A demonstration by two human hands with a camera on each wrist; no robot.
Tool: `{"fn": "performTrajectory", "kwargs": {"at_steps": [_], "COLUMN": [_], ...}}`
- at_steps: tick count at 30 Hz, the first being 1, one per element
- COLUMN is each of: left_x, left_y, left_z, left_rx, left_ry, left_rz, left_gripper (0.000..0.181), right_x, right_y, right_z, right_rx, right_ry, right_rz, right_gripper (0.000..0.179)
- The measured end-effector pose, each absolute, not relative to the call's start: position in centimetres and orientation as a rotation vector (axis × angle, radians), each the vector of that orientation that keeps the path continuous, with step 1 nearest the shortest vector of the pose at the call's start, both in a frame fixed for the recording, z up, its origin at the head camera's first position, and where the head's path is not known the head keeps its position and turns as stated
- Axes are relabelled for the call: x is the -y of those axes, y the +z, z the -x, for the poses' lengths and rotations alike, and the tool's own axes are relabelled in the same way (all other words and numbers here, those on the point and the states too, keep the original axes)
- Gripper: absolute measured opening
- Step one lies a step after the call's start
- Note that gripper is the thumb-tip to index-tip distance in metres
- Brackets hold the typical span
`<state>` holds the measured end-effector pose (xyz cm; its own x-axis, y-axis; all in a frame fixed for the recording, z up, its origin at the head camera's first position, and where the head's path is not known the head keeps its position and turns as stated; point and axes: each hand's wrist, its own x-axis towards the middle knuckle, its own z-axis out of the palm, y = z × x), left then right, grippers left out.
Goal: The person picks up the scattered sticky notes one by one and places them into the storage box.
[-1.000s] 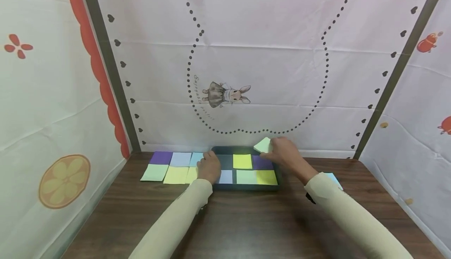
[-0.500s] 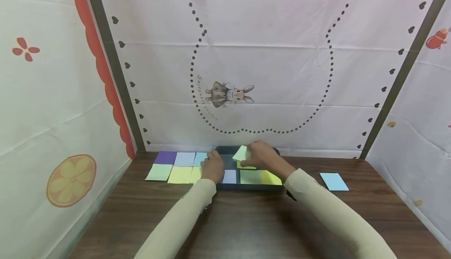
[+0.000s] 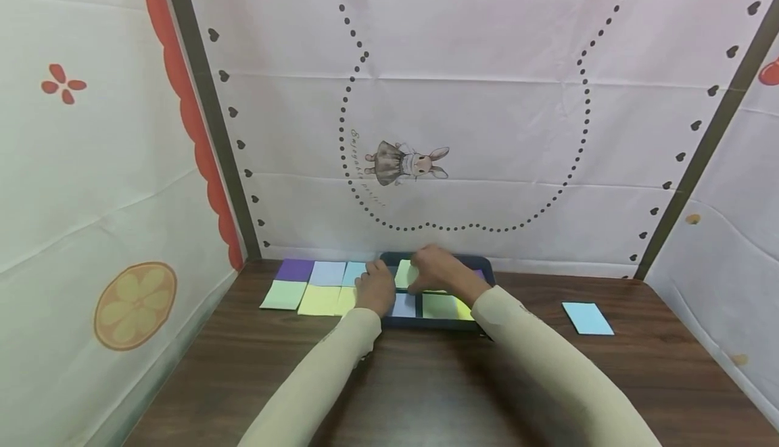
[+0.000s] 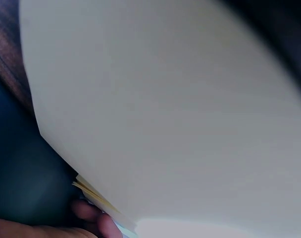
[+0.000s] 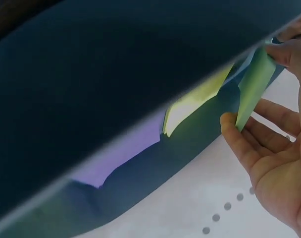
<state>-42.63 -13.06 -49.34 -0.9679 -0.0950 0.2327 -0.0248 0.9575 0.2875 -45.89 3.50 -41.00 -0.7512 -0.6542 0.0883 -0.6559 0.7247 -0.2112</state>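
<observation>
My right hand (image 3: 439,270) pinches a pale green sticky-note pad (image 3: 404,274) at the back left part of a dark divided tray (image 3: 435,323). In the right wrist view the green pad (image 5: 254,88) stands tilted between thumb and fingertips, beside a yellow pad (image 5: 197,101) and a purple pad (image 5: 125,148). My left hand (image 3: 374,289) grips the tray's left end with curled fingers. A sleeve fills most of the left wrist view. Front compartments bear a lilac pad (image 3: 404,305), a green pad (image 3: 439,306) and a yellow pad (image 3: 464,311).
Left of the tray, two rows of pads lie on the wooden table (image 3: 243,359): purple (image 3: 295,270), lilac (image 3: 327,273), blue (image 3: 354,273), green (image 3: 284,295) and yellow (image 3: 319,300). A light blue pad (image 3: 587,318) lies at the right. A printed cloth (image 3: 487,129) hangs behind.
My right hand has carried the green pad leftward and down from above the tray's back right to its back left. The left hand stays at the tray's left end. The head view has shifted.
</observation>
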Motion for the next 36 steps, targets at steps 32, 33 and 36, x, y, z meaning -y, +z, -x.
{"fn": "performTrajectory", "kwargs": {"at_steps": [32,33,36], "left_x": [13.0,13.1,13.2], "left_y": [-48.7,-48.7,-48.7], "left_z": [42.1,42.1,42.1], "left_rx": [2.902,2.903,2.896], "left_ry": [-0.461,-0.474,-0.500], "left_rz": [-0.121,-0.122,-0.116], "left_gripper": [0.045,0.045,0.045], "right_x": [-1.4,-1.5,-1.5], "right_y": [-47.3,-47.4,-47.6], "right_z": [51.1,51.1,51.2], "right_rx": [2.938,2.939,2.931], "right_ry": [0.486,0.494,0.495], "right_rz": [-1.237,-1.249,-1.271], "right_gripper": [0.059,0.060,0.060]}}
